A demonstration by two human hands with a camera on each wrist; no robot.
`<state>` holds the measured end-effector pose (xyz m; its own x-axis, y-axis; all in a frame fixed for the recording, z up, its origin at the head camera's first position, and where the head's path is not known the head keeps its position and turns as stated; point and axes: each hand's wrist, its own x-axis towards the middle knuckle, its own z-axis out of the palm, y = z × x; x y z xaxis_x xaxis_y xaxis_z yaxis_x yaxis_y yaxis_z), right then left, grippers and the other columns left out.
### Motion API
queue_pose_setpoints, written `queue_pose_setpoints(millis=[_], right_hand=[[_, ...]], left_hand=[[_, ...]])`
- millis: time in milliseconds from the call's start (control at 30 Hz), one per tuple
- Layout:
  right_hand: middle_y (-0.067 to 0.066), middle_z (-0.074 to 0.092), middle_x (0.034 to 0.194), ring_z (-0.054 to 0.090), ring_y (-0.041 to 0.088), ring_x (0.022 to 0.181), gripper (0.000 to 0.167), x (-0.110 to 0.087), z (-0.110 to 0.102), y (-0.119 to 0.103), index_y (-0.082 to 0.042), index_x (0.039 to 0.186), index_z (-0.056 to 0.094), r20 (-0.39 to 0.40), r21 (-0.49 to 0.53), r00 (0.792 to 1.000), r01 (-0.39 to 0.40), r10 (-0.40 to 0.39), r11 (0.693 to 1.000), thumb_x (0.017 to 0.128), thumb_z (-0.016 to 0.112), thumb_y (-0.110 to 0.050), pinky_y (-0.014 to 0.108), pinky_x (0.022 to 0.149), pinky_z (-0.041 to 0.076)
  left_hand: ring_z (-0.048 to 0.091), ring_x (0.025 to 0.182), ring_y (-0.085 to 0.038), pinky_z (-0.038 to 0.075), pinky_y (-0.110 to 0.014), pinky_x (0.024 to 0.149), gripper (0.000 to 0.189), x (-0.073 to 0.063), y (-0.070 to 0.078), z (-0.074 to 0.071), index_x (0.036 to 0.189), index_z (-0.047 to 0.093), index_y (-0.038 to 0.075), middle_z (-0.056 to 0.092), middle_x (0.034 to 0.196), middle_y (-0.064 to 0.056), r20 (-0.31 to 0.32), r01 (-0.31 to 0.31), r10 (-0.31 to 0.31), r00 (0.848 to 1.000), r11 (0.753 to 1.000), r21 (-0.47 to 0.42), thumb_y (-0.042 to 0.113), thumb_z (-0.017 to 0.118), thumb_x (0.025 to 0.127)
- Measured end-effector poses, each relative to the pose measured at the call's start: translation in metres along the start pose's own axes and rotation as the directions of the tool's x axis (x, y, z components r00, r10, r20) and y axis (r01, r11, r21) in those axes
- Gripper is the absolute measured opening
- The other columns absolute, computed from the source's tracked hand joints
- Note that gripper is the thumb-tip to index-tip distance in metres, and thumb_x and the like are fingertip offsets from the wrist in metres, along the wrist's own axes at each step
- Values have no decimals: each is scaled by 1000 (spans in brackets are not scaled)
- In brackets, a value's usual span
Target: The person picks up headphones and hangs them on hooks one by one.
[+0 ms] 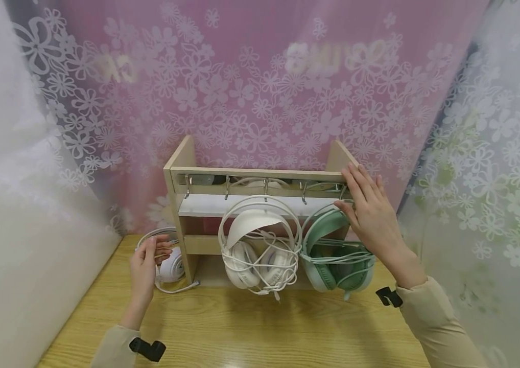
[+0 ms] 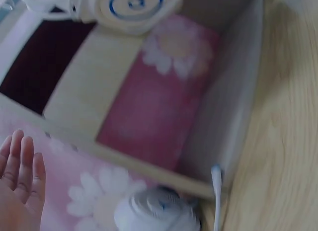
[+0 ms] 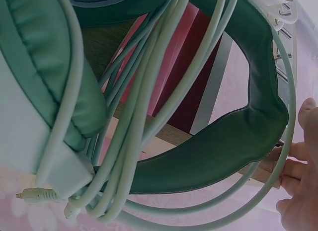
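White headphones with a wound cable hang from a middle hook at the front of a small wooden rack. Beside them, green headphones hang at the right end, their cable bundled across the ear cups. My right hand rests on the rack's upper right corner, fingers extended over the edge, thumb near the green headband. To the rack's left, my left hand is raised with loosely extended fingers, holding nothing. Another white headphone set is behind it, partly hidden by the hand.
Several metal hooks line the rack's front board. A white shelf runs behind them. A white cable plug lies by the rack's left foot. The rack stands on a wood-grain table, with flowered curtains behind and at the sides.
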<state>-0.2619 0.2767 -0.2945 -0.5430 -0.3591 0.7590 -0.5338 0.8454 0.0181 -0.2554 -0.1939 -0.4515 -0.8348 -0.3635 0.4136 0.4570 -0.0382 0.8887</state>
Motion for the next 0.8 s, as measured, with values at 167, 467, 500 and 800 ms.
queue_pose_setpoints(millis=[167,467,500,800], right_hand=[[17,34,162,25,34,153,75,0,0,0,-4,157,35,-6,-1,1000,7,-7,1000,104,35,-57,55,125,9],[17,33,162,25,34,153,75,0,0,0,-6,158,34,-8,-3,1000,6,-6,1000,104,34,-58,54,125,9],[17,33,162,25,34,152,75,0,0,0,-6,158,33,-8,-4,1000,7,-7,1000,104,34,-58,54,125,9],[17,34,162,25,34,152,75,0,0,-1,-2,156,36,-7,-6,1000,6,-6,1000,104,35,-57,54,125,9]], left_hand=[[70,77,-6,57,-17,68,39,7,-12,-18,114,65,-16,75,86,4,-13,-42,45,999,990,138,16,44,110],[61,88,12,44,-2,76,25,13,-28,-42,114,72,2,75,106,-17,11,-94,105,994,832,547,16,54,106],[62,90,9,43,-1,77,23,13,-30,-44,115,72,2,75,108,-17,22,-102,109,994,807,581,14,56,105],[64,102,-48,49,-59,83,26,17,-47,-59,122,67,-1,68,115,-28,186,-254,174,967,624,739,3,61,97]])
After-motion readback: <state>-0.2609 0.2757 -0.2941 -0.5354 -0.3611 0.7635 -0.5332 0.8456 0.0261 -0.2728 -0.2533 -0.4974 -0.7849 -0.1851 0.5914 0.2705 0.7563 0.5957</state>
